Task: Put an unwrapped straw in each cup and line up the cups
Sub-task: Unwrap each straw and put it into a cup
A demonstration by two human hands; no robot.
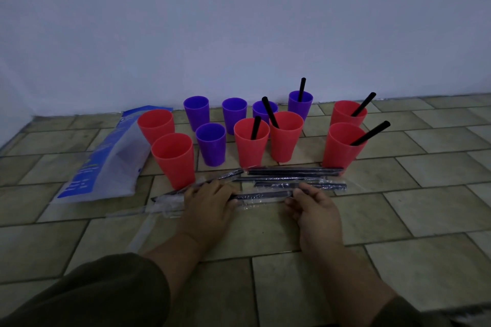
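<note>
Several red and purple cups stand on the tiled floor near the wall. Black straws stick out of some: a red cup (251, 145), a red cup (285, 138), a purple cup (300, 103) and two red cups on the right (342, 148), (348, 114). The red cups on the left (174, 159), (155, 125) and the purple cup (211, 143) hold none. Several wrapped straws (295, 172) lie in front of the cups. My left hand (210, 199) and my right hand (313, 204) hold the two ends of one wrapped black straw (261, 196) just above the floor.
A blue and white plastic bag (106, 162) lies at the left beside the red cups. Clear empty wrappers (148, 210) lie on the tiles left of my left hand. A pale wall (239, 34) rises right behind the cups.
</note>
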